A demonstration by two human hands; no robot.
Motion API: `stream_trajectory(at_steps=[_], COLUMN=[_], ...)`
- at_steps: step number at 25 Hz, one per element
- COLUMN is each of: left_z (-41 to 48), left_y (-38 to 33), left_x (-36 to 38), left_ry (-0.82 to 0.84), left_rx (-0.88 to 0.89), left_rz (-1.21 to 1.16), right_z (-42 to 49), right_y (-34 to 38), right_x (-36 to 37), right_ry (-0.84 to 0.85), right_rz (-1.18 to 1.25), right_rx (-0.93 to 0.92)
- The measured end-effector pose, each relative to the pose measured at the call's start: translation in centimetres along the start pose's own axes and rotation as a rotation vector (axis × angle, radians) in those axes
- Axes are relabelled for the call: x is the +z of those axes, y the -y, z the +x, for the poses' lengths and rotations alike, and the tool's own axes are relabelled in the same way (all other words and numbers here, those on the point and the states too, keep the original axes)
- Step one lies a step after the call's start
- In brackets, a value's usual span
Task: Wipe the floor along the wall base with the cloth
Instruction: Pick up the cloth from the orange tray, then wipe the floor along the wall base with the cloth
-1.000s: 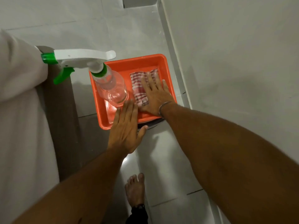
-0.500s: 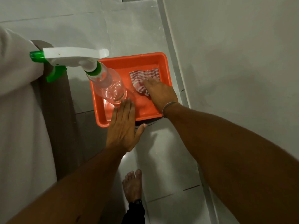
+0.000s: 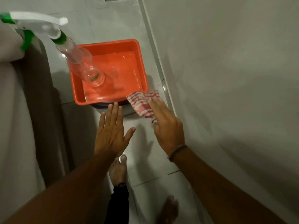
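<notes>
The red-and-white checked cloth (image 3: pixel 142 103) hangs from my right hand (image 3: pixel 166 126), just past the near right corner of the orange tray (image 3: pixel 142 67) and above the floor. My right hand grips the cloth's near end. The white wall base (image 3: pixel 159 62) runs along the floor right beside the cloth. My left hand (image 3: pixel 111 131) is flat with its fingers spread, empty, hovering at the tray's near rim.
A clear spray bottle (image 3: pixel 80 67) with a white and green trigger head stands in the tray's left part. Grey floor tiles (image 3: pixel 150 162) stretch toward me. My bare feet (image 3: pixel 118 170) stand below the hands. White fabric (image 3: pixel 14 126) fills the left side.
My right hand closed on the cloth in the tray and lifted it out toward me and to the right, near the wall base. The left hand stayed near the tray's near rim.
</notes>
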State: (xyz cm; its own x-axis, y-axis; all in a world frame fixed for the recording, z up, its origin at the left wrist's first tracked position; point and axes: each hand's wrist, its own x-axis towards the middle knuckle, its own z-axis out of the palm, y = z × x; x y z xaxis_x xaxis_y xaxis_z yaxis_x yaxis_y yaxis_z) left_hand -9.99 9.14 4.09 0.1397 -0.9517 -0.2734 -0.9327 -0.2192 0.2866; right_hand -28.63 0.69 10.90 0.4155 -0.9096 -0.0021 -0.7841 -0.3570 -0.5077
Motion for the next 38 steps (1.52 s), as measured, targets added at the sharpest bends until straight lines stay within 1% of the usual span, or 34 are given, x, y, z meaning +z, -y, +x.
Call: stream_trajectory(at_steps=[2, 5, 7, 9, 13, 14, 17, 18, 21, 24, 27, 29, 33, 38], left_z=[-3.1, -7.3, -9.3, -9.9, -8.1, -7.3, -4.8, -4.1, -3.2, -3.3, -3.3, -3.2, -3.3, -3.4], left_y=[-1.3, -3.5, -4.4, -4.7, -4.1, -3.6, -1.8, -1.3, -0.1, 0.7, 1.6, 1.7, 1.7, 1.7], left_x=[2.8, 9.5, 14.5, 19.3, 27.7, 29.9, 34.8, 35.9, 39.6, 42.0, 42.7, 42.8, 42.7, 42.5], left_ry=[0.042, 0.101, 0.128, 0.146, 0.151, 0.140, 0.072, 0.054, 0.011, -0.111, -0.165, -0.176, -0.181, -0.187], left_rx=[-0.027, -0.035, -0.034, -0.023, 0.016, 0.016, 0.028, 0.027, 0.017, 0.029, 0.049, 0.050, 0.050, 0.062], left_rz=[0.022, 0.031, 0.037, 0.049, 0.044, 0.042, 0.055, 0.061, 0.037, 0.060, 0.092, 0.102, 0.110, 0.112], right_z=[-5.5, -11.9, -14.4, -15.3, -13.4, -13.3, -14.2, -14.9, -15.8, -15.2, -12.9, -10.6, -6.0, -4.4], right_y=[-2.3, -7.7, -11.5, -15.1, -21.7, -23.3, -27.0, -27.6, -28.2, -27.3, -27.0, -27.4, -28.5, -29.6], right_x=[1.1, 4.9, 8.3, 11.9, 19.3, 21.5, 26.7, 27.6, 29.6, 31.2, 32.0, 31.7, 30.3, 29.8], right_ry=[0.095, 0.289, 0.349, 0.357, 0.237, 0.255, 0.432, 0.443, 0.343, 0.262, 0.242, 0.240, 0.241, 0.237], right_rz=[0.015, -0.001, -0.027, -0.038, -0.139, -0.186, -0.367, -0.396, -0.337, -0.267, -0.314, -0.324, -0.393, -0.445], right_rx=[0.071, 0.157, 0.184, 0.183, 0.123, 0.120, 0.077, 0.056, 0.002, 0.010, 0.091, 0.127, 0.093, 0.089])
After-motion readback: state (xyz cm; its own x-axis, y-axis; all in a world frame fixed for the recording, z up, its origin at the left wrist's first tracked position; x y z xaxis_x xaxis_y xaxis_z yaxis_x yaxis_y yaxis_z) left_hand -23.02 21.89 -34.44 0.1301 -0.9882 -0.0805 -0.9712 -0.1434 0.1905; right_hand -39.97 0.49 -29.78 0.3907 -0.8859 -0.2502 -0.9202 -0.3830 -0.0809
